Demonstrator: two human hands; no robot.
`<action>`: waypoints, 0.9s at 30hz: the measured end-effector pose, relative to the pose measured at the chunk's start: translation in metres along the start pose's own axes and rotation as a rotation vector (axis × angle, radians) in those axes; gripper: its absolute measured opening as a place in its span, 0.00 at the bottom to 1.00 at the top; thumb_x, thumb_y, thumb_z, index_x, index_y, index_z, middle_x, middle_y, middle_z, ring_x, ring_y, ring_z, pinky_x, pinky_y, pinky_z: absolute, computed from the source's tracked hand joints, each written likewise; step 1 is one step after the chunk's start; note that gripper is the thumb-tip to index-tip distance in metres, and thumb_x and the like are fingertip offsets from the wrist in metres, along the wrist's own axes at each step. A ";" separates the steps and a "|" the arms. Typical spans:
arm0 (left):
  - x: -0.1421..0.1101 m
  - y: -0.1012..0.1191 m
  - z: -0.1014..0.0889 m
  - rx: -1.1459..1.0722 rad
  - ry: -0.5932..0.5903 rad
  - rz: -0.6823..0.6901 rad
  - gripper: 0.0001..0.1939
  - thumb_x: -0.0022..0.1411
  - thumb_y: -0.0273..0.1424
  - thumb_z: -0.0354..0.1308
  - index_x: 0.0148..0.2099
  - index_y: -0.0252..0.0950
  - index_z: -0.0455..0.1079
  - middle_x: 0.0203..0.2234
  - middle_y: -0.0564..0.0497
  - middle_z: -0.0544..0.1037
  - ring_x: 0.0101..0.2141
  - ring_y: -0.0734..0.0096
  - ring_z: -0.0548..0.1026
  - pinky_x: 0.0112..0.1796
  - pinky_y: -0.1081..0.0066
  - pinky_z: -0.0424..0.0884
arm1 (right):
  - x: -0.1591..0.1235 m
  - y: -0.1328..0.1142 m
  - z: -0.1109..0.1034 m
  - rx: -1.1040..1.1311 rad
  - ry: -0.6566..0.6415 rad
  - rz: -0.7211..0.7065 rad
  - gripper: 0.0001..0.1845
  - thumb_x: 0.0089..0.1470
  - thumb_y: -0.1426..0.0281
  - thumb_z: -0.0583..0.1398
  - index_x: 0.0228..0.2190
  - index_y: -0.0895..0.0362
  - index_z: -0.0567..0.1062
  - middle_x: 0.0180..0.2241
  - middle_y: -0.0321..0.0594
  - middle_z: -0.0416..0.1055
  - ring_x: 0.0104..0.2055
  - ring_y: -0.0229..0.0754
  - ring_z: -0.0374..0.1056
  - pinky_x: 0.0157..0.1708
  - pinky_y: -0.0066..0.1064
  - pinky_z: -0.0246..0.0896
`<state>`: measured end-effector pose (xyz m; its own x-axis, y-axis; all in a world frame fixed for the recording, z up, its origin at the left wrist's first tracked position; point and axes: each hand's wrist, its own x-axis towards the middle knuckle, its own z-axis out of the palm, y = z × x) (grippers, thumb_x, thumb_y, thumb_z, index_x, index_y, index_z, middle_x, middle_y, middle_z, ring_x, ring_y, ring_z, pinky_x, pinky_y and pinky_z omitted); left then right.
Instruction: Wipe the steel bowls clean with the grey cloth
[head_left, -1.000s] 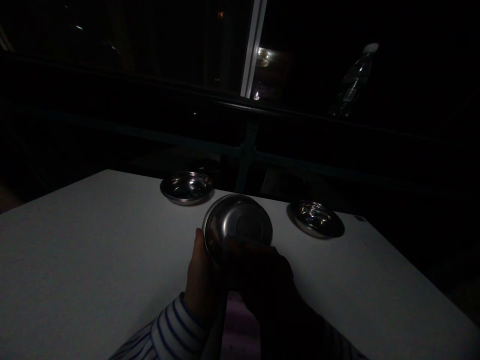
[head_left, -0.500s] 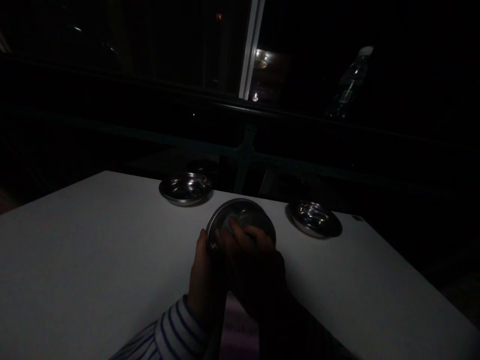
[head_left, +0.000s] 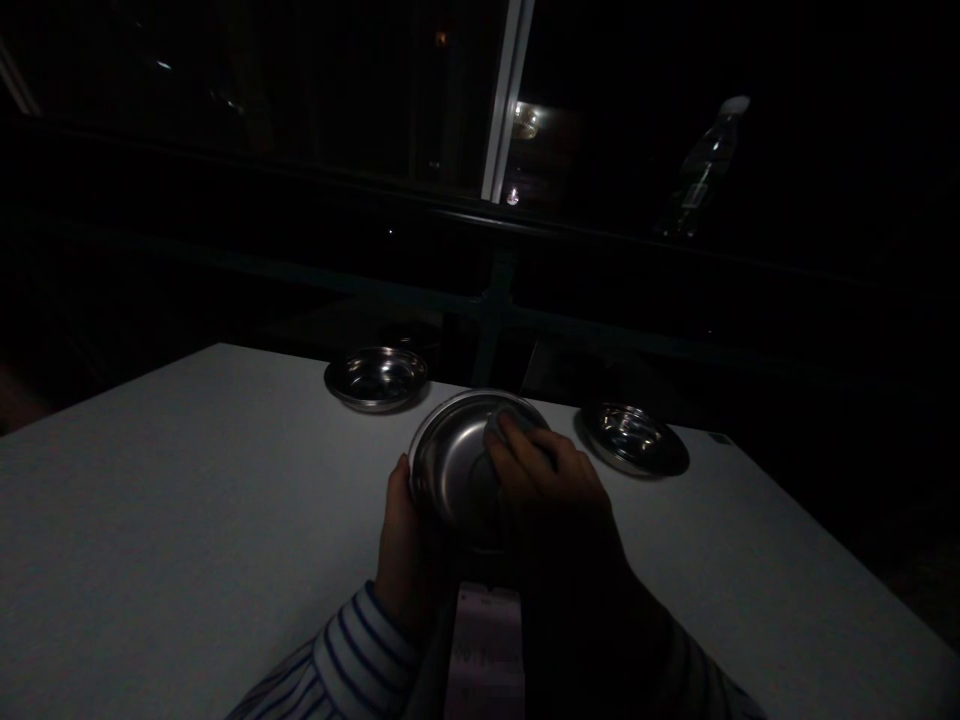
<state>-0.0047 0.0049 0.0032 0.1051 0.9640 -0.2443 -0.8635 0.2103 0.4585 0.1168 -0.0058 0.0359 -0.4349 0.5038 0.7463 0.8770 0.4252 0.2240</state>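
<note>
A shallow shiny metal bowl [head_left: 454, 480] is held tilted above the white table, its inside facing me. My left hand [head_left: 401, 550] grips its left rim, thumb on the edge and the other fingers hidden beneath. Inside the bowl, at the upper right, my right hand [head_left: 551, 480] presses with bent fingers. Under those fingertips shows a small greyish piece [head_left: 493, 428]; the dark picture does not tell whether it is cloth or sponge. Both wrists wear striped sleeves.
Two similar metal bowls stand on the white table [head_left: 187, 520]: one at the far left [head_left: 379, 380], one at the right [head_left: 634, 440]. A lit phone-like screen [head_left: 486, 650] lies below my hands. Behind the table are a dark window and a plastic bottle [head_left: 705, 170].
My right hand has moved right across the inside of the bowl, uncovering its middle. My left hand keeps its grip on the rim.
</note>
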 end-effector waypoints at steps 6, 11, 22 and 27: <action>-0.002 -0.001 0.001 0.013 -0.061 -0.030 0.19 0.60 0.41 0.49 0.39 0.34 0.75 0.30 0.48 0.80 0.39 0.62 0.76 0.44 0.67 0.69 | 0.001 0.009 -0.003 -0.026 0.015 0.043 0.18 0.53 0.76 0.51 0.44 0.63 0.73 0.49 0.46 0.70 0.42 0.49 0.61 0.36 0.39 0.57; -0.002 -0.003 -0.005 -0.014 0.003 -0.040 0.17 0.60 0.40 0.50 0.37 0.34 0.75 0.29 0.48 0.80 0.39 0.61 0.76 0.45 0.66 0.68 | -0.011 -0.008 0.007 0.013 -0.037 -0.043 0.18 0.54 0.72 0.54 0.47 0.59 0.70 0.51 0.43 0.68 0.45 0.48 0.60 0.37 0.38 0.58; 0.003 -0.002 -0.004 -0.087 -0.022 -0.163 0.20 0.60 0.42 0.49 0.38 0.32 0.75 0.27 0.48 0.79 0.36 0.61 0.77 0.46 0.63 0.67 | -0.011 -0.009 0.009 0.114 -0.061 -0.051 0.18 0.54 0.71 0.55 0.47 0.59 0.70 0.50 0.42 0.69 0.45 0.46 0.61 0.39 0.36 0.61; 0.000 -0.002 -0.006 -0.002 0.007 -0.130 0.21 0.60 0.43 0.48 0.38 0.32 0.75 0.25 0.47 0.79 0.33 0.61 0.77 0.44 0.62 0.69 | -0.021 -0.011 0.007 0.086 -0.056 -0.080 0.19 0.55 0.76 0.51 0.47 0.57 0.70 0.48 0.40 0.71 0.46 0.46 0.62 0.41 0.38 0.60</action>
<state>-0.0060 0.0035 -0.0025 0.2129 0.9274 -0.3077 -0.8438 0.3333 0.4206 0.1147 -0.0159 0.0132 -0.5154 0.5060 0.6916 0.8195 0.5271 0.2251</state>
